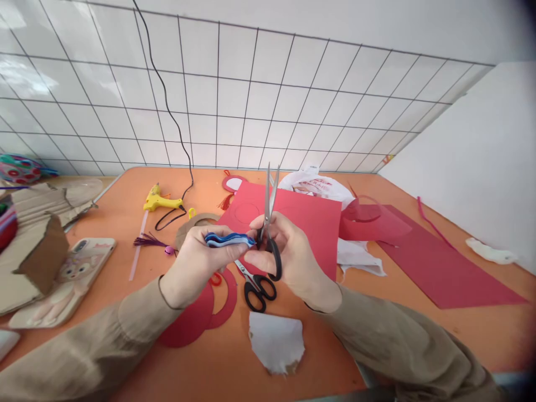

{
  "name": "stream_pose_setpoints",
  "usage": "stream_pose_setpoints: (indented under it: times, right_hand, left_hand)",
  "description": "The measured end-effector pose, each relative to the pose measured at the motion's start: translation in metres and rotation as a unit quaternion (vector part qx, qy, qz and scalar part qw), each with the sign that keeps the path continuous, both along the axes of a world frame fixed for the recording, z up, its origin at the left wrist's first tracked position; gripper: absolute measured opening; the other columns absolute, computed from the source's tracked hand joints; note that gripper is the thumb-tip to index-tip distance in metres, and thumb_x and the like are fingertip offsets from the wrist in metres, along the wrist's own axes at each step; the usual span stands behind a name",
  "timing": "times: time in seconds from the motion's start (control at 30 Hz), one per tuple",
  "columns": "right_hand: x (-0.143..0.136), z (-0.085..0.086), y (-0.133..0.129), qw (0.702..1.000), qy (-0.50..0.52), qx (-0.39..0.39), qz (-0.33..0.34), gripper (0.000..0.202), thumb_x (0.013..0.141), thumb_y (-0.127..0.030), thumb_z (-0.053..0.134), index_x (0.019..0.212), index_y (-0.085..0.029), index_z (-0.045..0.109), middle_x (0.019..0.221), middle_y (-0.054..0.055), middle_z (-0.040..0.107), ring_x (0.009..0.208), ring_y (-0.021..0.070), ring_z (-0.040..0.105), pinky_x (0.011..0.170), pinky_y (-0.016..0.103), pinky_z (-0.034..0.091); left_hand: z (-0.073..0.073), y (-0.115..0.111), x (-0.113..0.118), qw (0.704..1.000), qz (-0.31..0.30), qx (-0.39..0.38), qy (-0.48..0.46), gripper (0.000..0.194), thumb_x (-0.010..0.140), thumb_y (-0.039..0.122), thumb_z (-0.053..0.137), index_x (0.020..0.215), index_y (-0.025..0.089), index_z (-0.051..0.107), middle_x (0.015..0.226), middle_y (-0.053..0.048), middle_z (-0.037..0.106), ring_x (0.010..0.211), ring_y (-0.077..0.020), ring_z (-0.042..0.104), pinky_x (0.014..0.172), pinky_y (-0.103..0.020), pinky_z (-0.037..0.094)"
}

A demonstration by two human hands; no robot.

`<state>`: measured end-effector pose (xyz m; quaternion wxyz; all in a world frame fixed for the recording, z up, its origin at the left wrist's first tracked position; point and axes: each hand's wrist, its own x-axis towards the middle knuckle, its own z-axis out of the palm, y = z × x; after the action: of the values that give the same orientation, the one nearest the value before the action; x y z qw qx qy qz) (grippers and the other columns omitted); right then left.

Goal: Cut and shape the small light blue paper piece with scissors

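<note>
My left hand pinches a folded blue and light-blue strip, perhaps fabric or felt, its tip reaching toward my right hand. In my right hand is a pair of scissors with black handles; the slightly parted blades point up and away. The fingertips of both hands come close together near the strip's end, and whether they touch there is hard to see. Below them on the table lies a second pair of black-handled scissors. Under and behind my hands spreads a red sheet with a circle drawn on it.
A yellow glue gun with a black cord lies back left, near a purple tassel. Red paper rings and a white scrap lie in front. A phone case and cardboard sit left; a dark red sheet lies right.
</note>
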<state>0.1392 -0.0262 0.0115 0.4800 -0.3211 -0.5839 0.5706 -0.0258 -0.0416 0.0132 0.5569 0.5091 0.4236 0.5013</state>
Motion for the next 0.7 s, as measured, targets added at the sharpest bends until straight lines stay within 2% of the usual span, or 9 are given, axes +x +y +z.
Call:
stream_pose_setpoints:
  times: [0.2, 0.33, 0.53, 0.7]
  right_hand:
    - [0.0, 0.001, -0.004, 0.996, -0.041, 0.061, -0.044, 0.034, 0.065, -0.018, 0.076, 0.092, -0.021, 0.055, 0.075, -0.003, 0.064, 0.065, 0.0116, 0.06, 0.059, 0.025, 0.046]
    - [-0.001, 0.002, -0.005, 0.99, -0.069, 0.094, -0.082, 0.026, 0.068, -0.016, 0.067, 0.091, -0.022, 0.055, 0.071, -0.002, 0.064, 0.059, 0.0119, 0.057, 0.055, 0.026, 0.044]
    - [-0.002, 0.011, -0.007, 0.987, -0.095, 0.077, -0.109, 0.021, 0.065, -0.013, 0.063, 0.082, -0.022, 0.056, 0.063, -0.003, 0.06, 0.055, 0.0124, 0.055, 0.052, 0.027, 0.043]
    - [0.0, 0.014, -0.006, 0.993, -0.084, 0.043, -0.072, 0.021, 0.063, -0.014, 0.061, 0.082, -0.021, 0.055, 0.063, -0.004, 0.059, 0.054, 0.0118, 0.056, 0.051, 0.026, 0.044]
  left_hand:
    - [0.005, 0.0, -0.002, 0.995, 0.004, 0.044, 0.091, 0.023, 0.065, 0.031, 0.08, 0.058, 0.014, 0.066, 0.054, 0.003, 0.043, 0.054, -0.0093, 0.033, 0.051, -0.027, 0.024]
    - [0.007, 0.0, -0.001, 0.993, 0.009, 0.043, 0.108, 0.023, 0.066, 0.032, 0.079, 0.058, 0.014, 0.067, 0.057, 0.0, 0.051, 0.057, -0.0111, 0.04, 0.053, -0.027, 0.029]
    - [0.003, 0.002, 0.0, 0.998, -0.028, -0.013, 0.058, 0.021, 0.06, 0.028, 0.085, 0.06, 0.014, 0.068, 0.056, 0.003, 0.049, 0.052, -0.0082, 0.036, 0.049, -0.025, 0.027]
    - [0.001, 0.003, -0.001, 0.998, -0.048, -0.033, 0.007, 0.019, 0.057, 0.021, 0.087, 0.06, 0.014, 0.07, 0.056, 0.003, 0.052, 0.053, -0.0071, 0.038, 0.05, -0.023, 0.031]
